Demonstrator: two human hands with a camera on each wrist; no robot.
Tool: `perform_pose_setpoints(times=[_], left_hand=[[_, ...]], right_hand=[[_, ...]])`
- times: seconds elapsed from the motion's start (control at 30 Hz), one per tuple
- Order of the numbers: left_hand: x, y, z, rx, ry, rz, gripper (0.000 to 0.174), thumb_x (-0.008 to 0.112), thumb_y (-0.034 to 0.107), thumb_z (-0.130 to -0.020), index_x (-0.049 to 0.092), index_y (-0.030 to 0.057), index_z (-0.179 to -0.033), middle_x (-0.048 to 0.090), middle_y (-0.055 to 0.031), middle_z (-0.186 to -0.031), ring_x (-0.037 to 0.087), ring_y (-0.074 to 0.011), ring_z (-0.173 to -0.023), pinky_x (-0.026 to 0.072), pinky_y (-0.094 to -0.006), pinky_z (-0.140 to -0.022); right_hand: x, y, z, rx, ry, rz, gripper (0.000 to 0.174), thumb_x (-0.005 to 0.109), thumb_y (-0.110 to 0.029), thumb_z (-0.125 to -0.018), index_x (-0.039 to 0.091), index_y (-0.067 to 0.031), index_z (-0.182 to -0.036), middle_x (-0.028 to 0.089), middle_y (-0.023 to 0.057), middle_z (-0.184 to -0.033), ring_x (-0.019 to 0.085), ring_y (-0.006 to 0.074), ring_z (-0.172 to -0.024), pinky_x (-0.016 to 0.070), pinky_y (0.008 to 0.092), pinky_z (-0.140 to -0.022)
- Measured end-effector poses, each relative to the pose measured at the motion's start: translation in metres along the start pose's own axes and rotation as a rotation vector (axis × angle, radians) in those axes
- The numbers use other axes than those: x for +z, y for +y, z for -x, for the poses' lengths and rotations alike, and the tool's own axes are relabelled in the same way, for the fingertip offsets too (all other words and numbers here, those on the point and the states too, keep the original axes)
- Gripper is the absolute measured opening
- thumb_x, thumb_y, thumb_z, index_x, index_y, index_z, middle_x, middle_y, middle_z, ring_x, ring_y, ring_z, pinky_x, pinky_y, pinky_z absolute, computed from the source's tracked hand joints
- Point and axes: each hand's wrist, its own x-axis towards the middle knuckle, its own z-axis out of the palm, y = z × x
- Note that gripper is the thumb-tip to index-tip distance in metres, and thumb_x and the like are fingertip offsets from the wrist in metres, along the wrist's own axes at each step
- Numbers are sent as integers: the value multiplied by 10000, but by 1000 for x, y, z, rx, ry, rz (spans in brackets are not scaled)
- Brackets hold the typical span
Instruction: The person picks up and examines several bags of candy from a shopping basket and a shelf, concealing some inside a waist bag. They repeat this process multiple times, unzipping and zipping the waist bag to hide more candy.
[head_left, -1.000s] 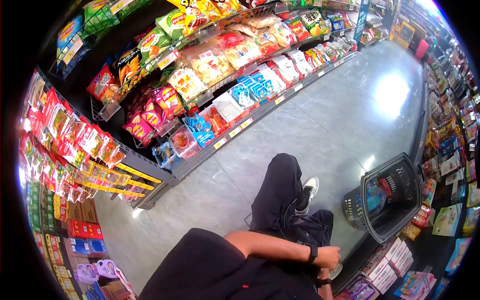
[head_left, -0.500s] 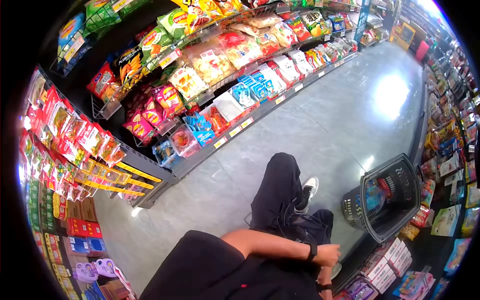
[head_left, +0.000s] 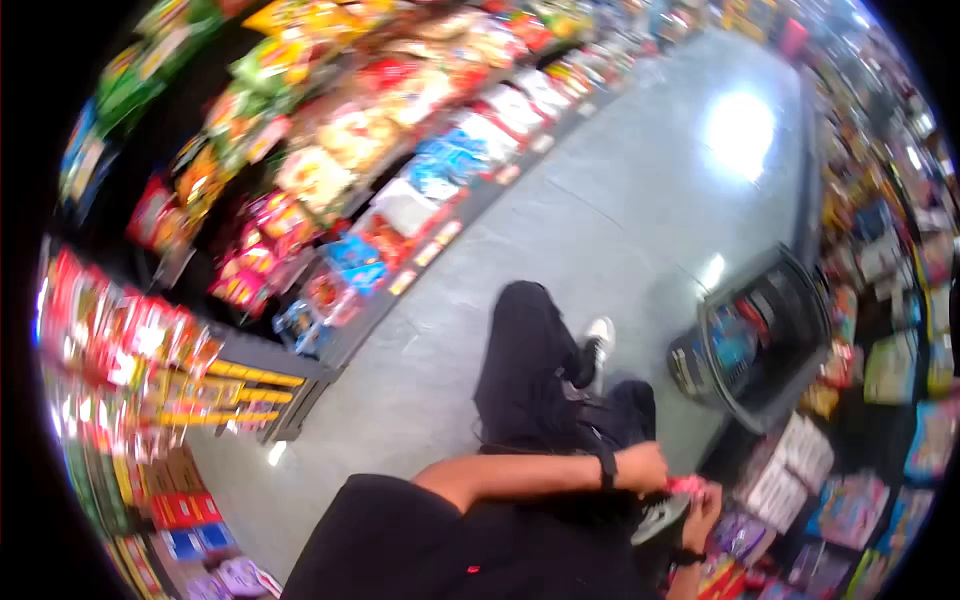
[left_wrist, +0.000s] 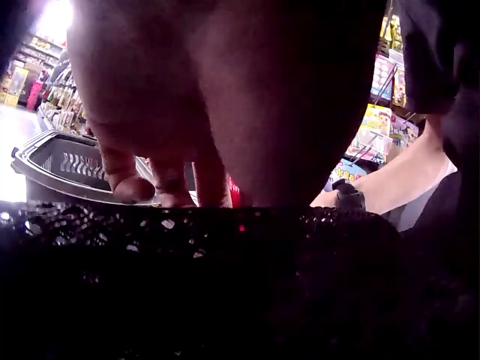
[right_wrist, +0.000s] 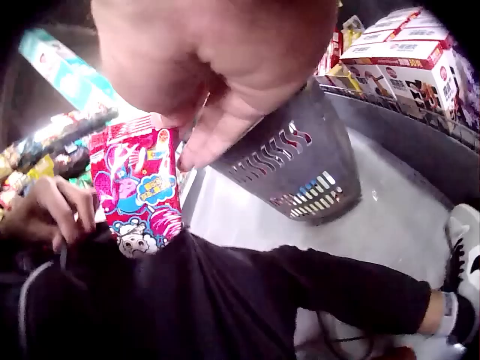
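Note:
A pink and red packet with cartoon figures [right_wrist: 142,184] hangs upright from my right hand [right_wrist: 217,82], which pinches its top edge in the right wrist view. At the packet's left side is my left hand [right_wrist: 56,210], its fingers loosely bent; whether they touch the packet is unclear. In the head view the packet [head_left: 685,485] shows small between my left hand [head_left: 640,468] and my right hand [head_left: 703,510]. The left wrist view shows my left hand [left_wrist: 157,142] with fingers pointing down and a sliver of red beside them; their tips are hidden behind something dark.
A dark shopping basket [head_left: 765,340] with blue and red goods inside stands on the floor beyond my knees. Shelves of snack bags [head_left: 360,140] run along the left, and packed shelves line the right. White boxes [head_left: 790,470] sit close by my right hand.
The head view has swung and blurred, shifting the scene left. My right hand has come out from behind my left hand, and the pink packet now shows between them.

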Motion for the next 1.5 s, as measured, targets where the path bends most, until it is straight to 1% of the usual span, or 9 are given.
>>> perform_pose_setpoints(times=[0.13, 0.23, 0.5, 0.7, 0.8, 1.03, 1.1, 1.33, 1.5], left_hand=[[-7, 5, 8, 90, 35, 109, 187, 725, 321, -725, 708, 147, -791, 674, -12, -879, 649, -224, -910, 509, -368, -704], [-28, 0, 10, 199, 149, 277, 161, 722, 247, -783, 702, 120, -881, 662, -31, -956, 649, -238, -926, 518, -382, -742], [-105, -45, 2, -320, 132, 746, 367, 735, 241, -877, 641, -1, -1137, 692, -122, -1085, 700, -219, -930, 543, -342, -782], [-78, -56, -11, -588, 270, 1175, 727, 789, 243, -842, 355, 19, -1380, 634, -192, -1180, 680, -232, -1001, 552, -309, -821], [-91, -51, -10, -591, 88, 1388, 612, 762, 203, -863, 436, 7, -1342, 661, -130, -1139, 682, -179, -954, 549, -280, -786], [-111, -65, 3, -592, 529, 1624, 442, 690, 127, -900, 509, 2, -1283, 663, -86, -1137, 680, -191, -986, 567, -344, -859], [-104, -67, 9, -591, 600, 1743, 434, 685, 116, -900, 508, 11, -1281, 658, -86, -1149, 668, -199, -1027, 561, -370, -894], [-92, -84, 18, -567, 599, 1663, 431, 641, 245, -953, 501, 62, -1318, 643, -74, -1208, 641, -192, -1088, 510, -375, -947], [-105, -60, -14, -605, 132, 1313, 358, 643, 169, -951, 556, -21, -1241, 691, -86, -1084, 677, -142, -941, 533, -269, -858]], right_hand=[[20, -73, -9, 49, 219, -194, 126, 513, -138, -1025, 502, -34, -1096, 550, 11, -938, 521, 102, -864, 443, 253, -797], [27, -55, -36, -93, 331, -177, 46, 533, -57, -1003, 514, -32, -1036, 535, -8, -877, 492, 54, -820, 431, 219, -733], [54, -119, -88, -125, 128, -119, 122, 607, -65, -952, 616, 7, -1050, 680, 31, -838, 618, 72, -717, 487, 241, -640], [58, -130, -117, -95, 51, -195, 146, 621, -81, -946, 627, 20, -1052, 706, 38, -874, 628, 64, -811, 503, 243, -700], [67, -132, -119, -105, 43, -236, 208, 628, -127, -958, 607, 14, -1109, 711, 65, -912, 635, 77, -845, 516, 251, -732], [60, -113, -106, -11, -96, -209, 347, 637, -232, -967, 558, 16, -1195, 674, 95, -1089, 630, 125, -1019, 495, 275, -921], [66, -138, -92, 49, -136, -520, 358, 676, -174, -935, 545, 2, -1218, 667, 75, -1092, 627, 124, -1016, 510, 288, -913], [77, -131, -91, 12, 62, -507, 370, 704, -127, -908, 539, 5, -1211, 656, 60, -1107, 639, 107, -994, 531, 283, -884], [56, -101, -70, 38, 265, -954, 364, 706, -168, -910, 556, -7, -1200, 672, 63, -1089, 644, 112, -940, 530, 278, -853]])
